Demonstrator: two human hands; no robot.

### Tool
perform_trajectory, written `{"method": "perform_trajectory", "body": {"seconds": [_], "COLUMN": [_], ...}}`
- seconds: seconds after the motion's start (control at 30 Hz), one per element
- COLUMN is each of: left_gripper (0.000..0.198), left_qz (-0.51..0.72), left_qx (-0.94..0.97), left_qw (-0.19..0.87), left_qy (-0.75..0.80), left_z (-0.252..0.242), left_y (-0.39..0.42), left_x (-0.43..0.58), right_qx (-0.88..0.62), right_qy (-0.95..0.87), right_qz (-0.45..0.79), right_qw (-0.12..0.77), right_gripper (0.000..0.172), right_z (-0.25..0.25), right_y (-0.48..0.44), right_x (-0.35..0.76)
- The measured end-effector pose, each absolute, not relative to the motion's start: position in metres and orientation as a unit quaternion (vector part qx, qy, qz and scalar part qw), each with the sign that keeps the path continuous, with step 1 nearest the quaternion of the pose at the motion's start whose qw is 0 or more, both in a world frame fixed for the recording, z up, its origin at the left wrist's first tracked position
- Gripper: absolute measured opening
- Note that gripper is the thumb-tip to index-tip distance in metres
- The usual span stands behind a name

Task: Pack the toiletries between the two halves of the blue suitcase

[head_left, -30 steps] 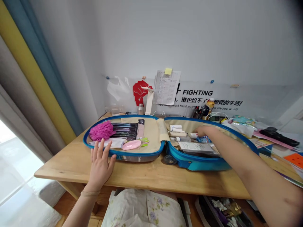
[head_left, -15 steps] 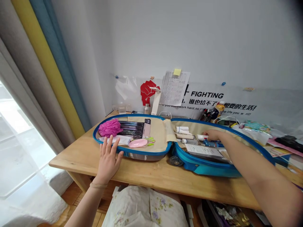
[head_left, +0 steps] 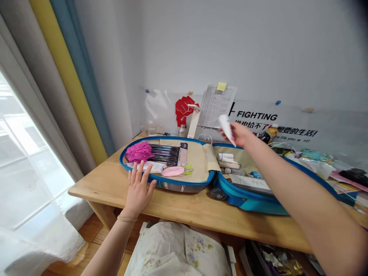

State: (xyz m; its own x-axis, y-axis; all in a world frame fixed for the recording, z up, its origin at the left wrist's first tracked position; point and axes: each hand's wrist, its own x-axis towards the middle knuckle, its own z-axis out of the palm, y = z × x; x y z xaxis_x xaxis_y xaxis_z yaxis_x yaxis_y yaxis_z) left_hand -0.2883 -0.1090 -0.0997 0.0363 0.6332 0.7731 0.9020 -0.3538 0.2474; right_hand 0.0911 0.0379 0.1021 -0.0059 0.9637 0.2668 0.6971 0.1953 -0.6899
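An open blue suitcase (head_left: pixel 184 187) lies on the wooden desk. My right hand (head_left: pixel 240 134) is raised above its right half, fingers closed around a white squeeze tube (head_left: pixel 226 127). My left hand (head_left: pixel 140 189) rests with spread fingers at the front rim of the left half, holding nothing. Near its fingertips are a pink bath puff (head_left: pixel 140 152), a white packet (head_left: pixel 155 167) and a pink oval item (head_left: pixel 173 171). Behind these lies a pack of dark-handled toothbrushes (head_left: pixel 165 154). The right half holds white tubes (head_left: pixel 225 156), a blue bottle (head_left: pixel 255 174) and a grey box (head_left: pixel 248 182).
The wooden desk (head_left: pixel 184 207) runs along the wall. Behind the suitcase stand a white lamp (head_left: pixel 193 122) and a small bottle (head_left: pixel 182 131). Papers and packets (head_left: pixel 317 159) pile up at the right. Curtains (head_left: pixel 71 76) hang at the left, and an open box (head_left: pixel 276 258) sits below.
My right hand has lifted the white tube out of the suitcase's right half, moving up and to the left. My left hand stays at the rim. The view has shifted slightly.
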Motion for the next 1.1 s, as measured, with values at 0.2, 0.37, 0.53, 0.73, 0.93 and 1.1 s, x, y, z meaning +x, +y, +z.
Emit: {"method": "perform_trajectory", "body": {"seconds": [0.2, 0.37, 0.53, 0.73, 0.93, 1.1], "left_gripper": [0.051, 0.052, 0.051, 0.049, 0.049, 0.049], "left_qz": [-0.427, -0.421, -0.419, -0.417, -0.417, -0.422], "left_qx": [-0.704, -0.705, -0.703, -0.704, -0.704, -0.704], "left_qw": [0.162, 0.159, 0.159, 0.16, 0.159, 0.164], "left_qy": [-0.544, -0.549, -0.552, -0.552, -0.552, -0.547], "left_z": [-0.099, -0.099, -0.098, -0.098, -0.098, -0.099], "left_y": [-0.109, -0.109, -0.11, -0.11, -0.109, -0.109], "left_x": [-0.289, -0.288, -0.287, -0.287, -0.288, -0.287], "right_qx": [-0.485, -0.42, -0.42, -0.408, -0.382, -0.373], "right_qy": [-0.85, -0.901, -0.904, -0.912, -0.922, -0.926], "right_qz": [0.189, 0.107, 0.047, 0.03, 0.037, 0.038], "right_qw": [0.082, -0.028, -0.059, -0.045, -0.053, -0.045], "right_gripper": [0.048, 0.06, 0.059, 0.056, 0.052, 0.053], "right_z": [0.064, 0.04, 0.031, 0.017, 0.011, 0.011], "right_y": [0.027, 0.024, 0.04, 0.047, 0.047, 0.042], "right_x": [-0.057, -0.126, -0.15, -0.149, -0.143, -0.141]}}
